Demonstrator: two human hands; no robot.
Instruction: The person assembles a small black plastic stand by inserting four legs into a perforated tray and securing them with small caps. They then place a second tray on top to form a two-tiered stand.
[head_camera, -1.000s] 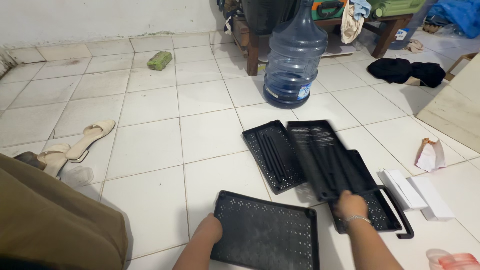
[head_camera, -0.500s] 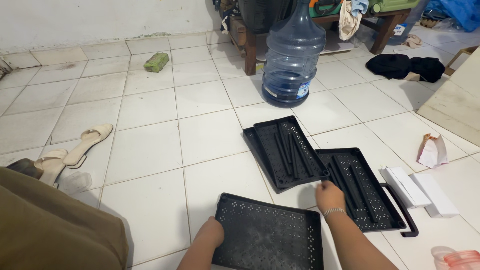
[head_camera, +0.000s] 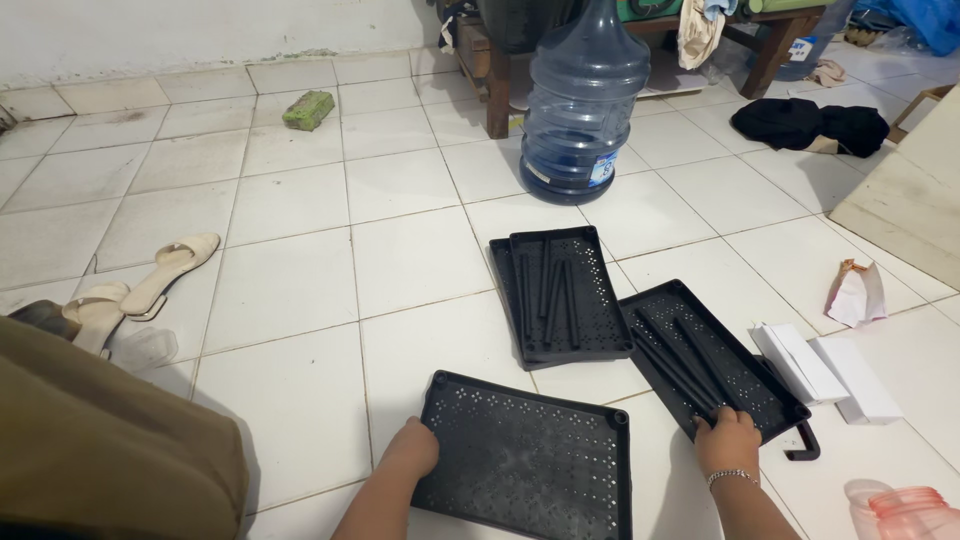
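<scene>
Trouser leg (head_camera: 110, 440): olive-brown cloth filling the lower left corner, close to the camera.
Sandals (head_camera: 140, 285): a beige pair lying on the white tiled floor (head_camera: 290, 290), well apart from the work.
Left hand (head_camera: 408, 455): resting on the left edge of the nearest perforated black tray (head_camera: 530, 465); the fingers look curled over the rim, though how firmly they hold it cannot be told.
Nearest tray: flat on the floor between the two forearms, rim upward, nothing in it.
Middle tray stack (head_camera: 560, 295): two black perforated trays nested together, with slim black rods lying lengthwise inside, just beyond the nearest tray.
Water jug (head_camera: 583, 100): big blue bottle standing upright behind the stack, beside a wooden bench leg.
Right-hand tray (head_camera: 710, 355): angled, holding more black rods, a black handle part at its near corner.
Right hand (head_camera: 727, 440): fingers bent down onto the tray's near edge, closed around the rod ends or the rim; which one cannot be told.
White boxes (head_camera: 825, 365): two, just right of that tray.
Risk: lifting or tilting the angled tray by one edge could let the loose rods roll out across the tiles.
Risk: dragging it could catch the handle part and knock the white boxes.
</scene>
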